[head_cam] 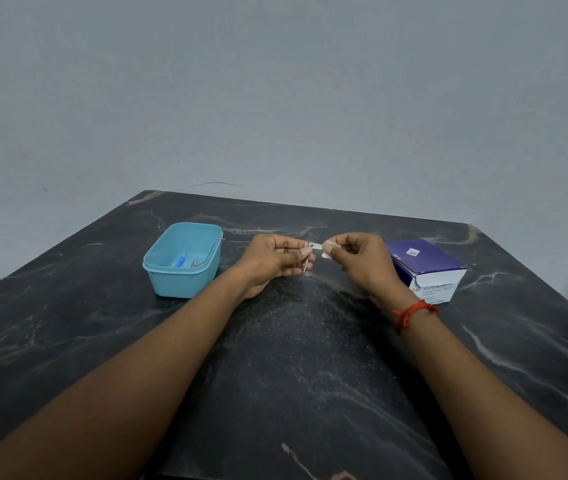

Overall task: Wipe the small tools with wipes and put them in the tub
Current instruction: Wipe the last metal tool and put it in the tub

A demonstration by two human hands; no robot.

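Wipe (325,250) pinched in right hand (358,258), touching tip of small metal tool (305,264) gripped by left hand (274,259); blue tub (185,284) at left on surface (293,358), tools (194,261) inside

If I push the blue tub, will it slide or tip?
The blue tub probably slides easily: it looks like thin plastic, holding only a few small tools, on a smooth table. It seems unlikely to tip, being wide and low.

There are 1 tub (178,284), 1 box (428,259), 1 wipe (327,250), 3 tools (305,265).
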